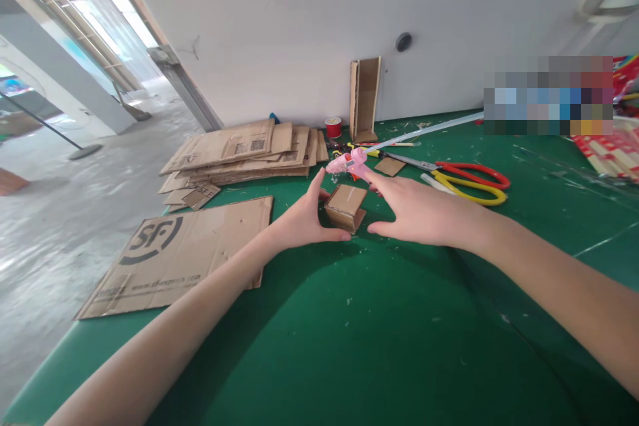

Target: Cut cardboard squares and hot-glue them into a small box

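A small folded cardboard block (346, 200), open on its near right side, sits on the green table between my hands. My left hand (305, 216) is around its left side, thumb and fingers spread; whether it touches the cardboard I cannot tell. My right hand (417, 208) is just to the right of the block, thumb and fingers apart, with nothing seen in it. Right behind the block lies a pink glue gun (345, 163), a long translucent glue stick (424, 132) running from its back toward the right. My right fingertips are partly hidden near the gun.
Scissors (469, 181) with red and yellow handles lie right of the glue gun. Stacked cardboard sheets (234, 150) and a printed cardboard sheet (184, 253) are on the left. A tall cardboard trough (366, 100) and a red spool (333, 127) stand near the wall (299, 33).
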Tool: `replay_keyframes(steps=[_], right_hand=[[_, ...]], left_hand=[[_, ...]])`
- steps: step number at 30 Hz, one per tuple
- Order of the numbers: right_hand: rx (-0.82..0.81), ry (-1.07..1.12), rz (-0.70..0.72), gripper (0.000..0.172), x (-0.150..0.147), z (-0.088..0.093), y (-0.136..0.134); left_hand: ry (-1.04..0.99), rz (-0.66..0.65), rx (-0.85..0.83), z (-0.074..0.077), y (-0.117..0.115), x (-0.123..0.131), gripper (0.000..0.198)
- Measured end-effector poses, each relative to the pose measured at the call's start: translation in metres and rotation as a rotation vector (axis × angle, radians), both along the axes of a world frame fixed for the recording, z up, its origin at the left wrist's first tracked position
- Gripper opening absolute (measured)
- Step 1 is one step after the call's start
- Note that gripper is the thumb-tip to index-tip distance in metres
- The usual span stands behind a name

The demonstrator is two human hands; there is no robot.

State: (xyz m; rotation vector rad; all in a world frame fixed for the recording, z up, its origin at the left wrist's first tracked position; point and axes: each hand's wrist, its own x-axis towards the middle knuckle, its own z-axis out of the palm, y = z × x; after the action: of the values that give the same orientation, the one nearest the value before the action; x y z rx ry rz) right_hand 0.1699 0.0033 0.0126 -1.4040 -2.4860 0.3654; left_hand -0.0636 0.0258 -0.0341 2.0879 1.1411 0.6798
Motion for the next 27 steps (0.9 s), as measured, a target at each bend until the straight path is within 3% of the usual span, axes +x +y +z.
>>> replay_keyframes(steps=[3,6,11,16,20,23,27], right_hand=[[-0.017,-0.037,-0.018,0.079,0.008,0.002,0.002],[-0.003,-0.07,-0.02,0.069,0.011,0.005,0.002],[-0.114,-0.235,-0.074,0.052,0.015,0.017,0.0],[-0.208,-0.426,-0.05,0.03,0.029,0.018,0.01],[0.017,-0.386,-0.109,0.026,0.033,-0.002,0.028],[0.266,-0.276,-0.106,0.039,0.035,-0.026,0.043],[0.238,-0.284,-0.143,0.039,0.043,-0.049,0.055]], left_hand=[[-0.046,0.146,0.018,-0.008,-0.007,0.012,0.131],[-0.084,0.213,-0.016,-0.01,-0.009,0.018,0.127],[-0.191,0.136,-0.169,-0.002,0.0,0.006,0.121],[-0.126,0.025,-0.243,0.003,0.014,-0.015,0.117],[-0.043,0.03,-0.198,0.006,0.019,-0.024,0.113],[-0.065,0.025,-0.22,0.007,0.021,-0.026,0.11],[-0.181,-0.006,-0.311,0.009,0.023,-0.029,0.107]])
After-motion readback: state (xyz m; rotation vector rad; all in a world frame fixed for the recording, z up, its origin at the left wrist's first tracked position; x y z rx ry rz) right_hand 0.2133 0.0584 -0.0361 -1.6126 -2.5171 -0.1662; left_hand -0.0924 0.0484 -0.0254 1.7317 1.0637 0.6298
